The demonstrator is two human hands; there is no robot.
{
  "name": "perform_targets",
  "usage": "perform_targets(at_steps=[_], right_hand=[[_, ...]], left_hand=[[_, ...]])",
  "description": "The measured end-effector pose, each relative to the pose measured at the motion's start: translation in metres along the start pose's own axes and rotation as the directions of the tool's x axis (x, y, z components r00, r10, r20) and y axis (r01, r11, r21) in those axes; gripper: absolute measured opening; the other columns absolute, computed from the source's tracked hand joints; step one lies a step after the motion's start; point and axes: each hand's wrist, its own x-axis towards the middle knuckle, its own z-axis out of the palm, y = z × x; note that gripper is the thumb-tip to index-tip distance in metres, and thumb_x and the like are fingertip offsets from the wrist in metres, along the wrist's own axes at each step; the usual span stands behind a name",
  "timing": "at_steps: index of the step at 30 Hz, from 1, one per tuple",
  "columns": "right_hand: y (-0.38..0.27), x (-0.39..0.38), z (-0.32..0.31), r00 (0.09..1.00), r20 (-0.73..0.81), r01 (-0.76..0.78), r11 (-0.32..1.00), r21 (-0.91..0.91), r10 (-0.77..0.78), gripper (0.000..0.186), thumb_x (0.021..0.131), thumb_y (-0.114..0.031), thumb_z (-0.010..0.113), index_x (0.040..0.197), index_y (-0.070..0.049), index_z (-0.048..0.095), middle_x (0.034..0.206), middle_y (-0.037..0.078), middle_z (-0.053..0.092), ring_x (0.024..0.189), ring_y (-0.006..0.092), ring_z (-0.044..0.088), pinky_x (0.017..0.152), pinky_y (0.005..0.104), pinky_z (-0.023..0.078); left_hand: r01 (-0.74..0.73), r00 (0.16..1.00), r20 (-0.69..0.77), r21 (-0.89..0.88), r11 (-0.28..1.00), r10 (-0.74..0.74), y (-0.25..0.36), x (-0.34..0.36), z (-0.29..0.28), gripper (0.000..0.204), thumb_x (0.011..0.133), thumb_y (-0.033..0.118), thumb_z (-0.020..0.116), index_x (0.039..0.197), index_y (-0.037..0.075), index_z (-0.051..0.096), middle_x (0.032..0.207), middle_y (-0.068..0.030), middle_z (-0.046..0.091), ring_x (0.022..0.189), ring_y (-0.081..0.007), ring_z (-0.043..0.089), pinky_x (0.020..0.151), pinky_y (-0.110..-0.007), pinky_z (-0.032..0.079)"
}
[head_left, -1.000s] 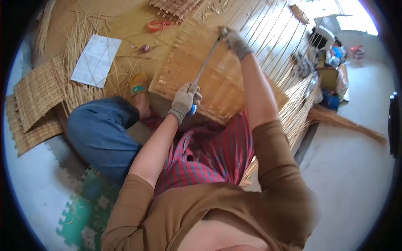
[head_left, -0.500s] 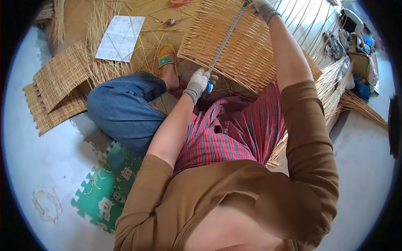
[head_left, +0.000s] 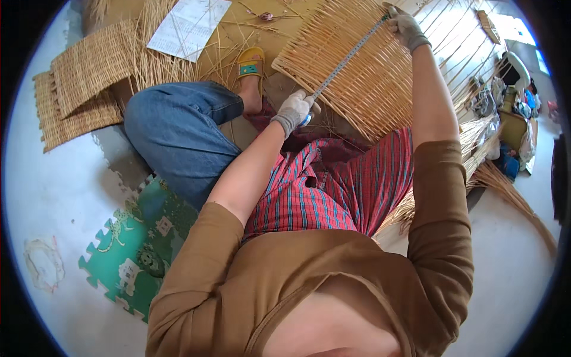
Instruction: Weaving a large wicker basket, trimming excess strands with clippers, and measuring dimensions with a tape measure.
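Observation:
A wicker panel [head_left: 372, 74] woven from tan canes leans in front of my lap, its long loose canes fanning out at the far right. Stretched slantwise across it is the pale blade [head_left: 351, 59] of a tape measure. My left hand [head_left: 293, 112], in a whitish knit glove, closes round the blue tape case [head_left: 306, 120] by the panel's near edge. At the far edge, my gloved right hand [head_left: 405, 30] pinches the blade's end against the weave; its fingertips are partly hidden.
Two finished-looking woven panels [head_left: 89, 68] lie at the left beside loose straw and a printed paper sheet [head_left: 189, 27]. A green foam mat [head_left: 134, 250] is near my left side. Cane bundles [head_left: 511, 193] and household clutter [head_left: 517, 113] stand at the right.
The view has shifted, so the panel and both hands appear farther right and more of the far edge shows. The tape stays stretched between my hands.

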Motion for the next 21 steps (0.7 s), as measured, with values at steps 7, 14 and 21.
perform_targets(at_steps=[7,14,21], right_hand=[[0.024,0.001,0.078,0.993,-0.113,-0.030,0.994,-0.103,0.018,0.033,0.108,-0.020,0.044,0.136,-0.014,0.059,0.067,-0.006,0.041,0.053,0.0056,0.035,0.044,0.0201,0.032],[0.019,0.007,0.069,0.990,-0.141,-0.026,0.993,-0.113,0.010,0.037,0.106,-0.007,0.042,0.138,-0.016,0.058,0.067,-0.006,0.041,0.052,0.0056,0.035,0.044,0.0213,0.031],[0.025,0.010,0.062,0.995,-0.099,-0.008,0.990,-0.141,-0.006,0.054,0.094,0.008,0.041,0.140,-0.016,0.057,0.069,-0.006,0.038,0.051,0.0052,0.034,0.043,0.0215,0.030]], left_hand=[[0.018,0.995,-0.101,-0.027,0.999,-0.021,-0.028,-0.008,-0.033,0.022,0.100,0.022,0.053,0.103,0.004,0.065,0.081,-0.0076,0.073,0.061,-0.0180,0.063,0.057,-0.033,0.052],[-0.016,0.996,-0.087,-0.095,0.995,0.008,-0.022,-0.009,-0.028,0.021,0.099,0.020,0.052,0.103,0.003,0.064,0.081,-0.0080,0.073,0.060,-0.0165,0.063,0.054,-0.032,0.050],[0.015,0.998,-0.060,-0.077,0.997,-0.019,-0.013,-0.015,-0.030,0.021,0.100,0.020,0.051,0.103,0.002,0.061,0.085,-0.0076,0.075,0.061,-0.0156,0.064,0.056,-0.031,0.051]])
